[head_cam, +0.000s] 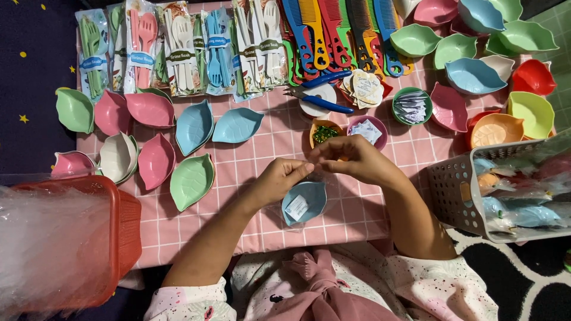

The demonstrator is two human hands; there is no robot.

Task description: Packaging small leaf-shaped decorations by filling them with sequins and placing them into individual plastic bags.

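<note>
- Left hand [279, 178] and right hand [351, 157] meet fingertip to fingertip over the pink cloth [250, 160], pinching the top of a clear bag [309, 190]; the item between the tips is too small to tell.
- The bag holds a blue leaf dish [304, 202] with a white sachet [296, 207], lying just below the hands.
- Small bowls [326, 132] sit just beyond.
- White basket [458, 190] at right, red basket [122, 226] at left.
</note>
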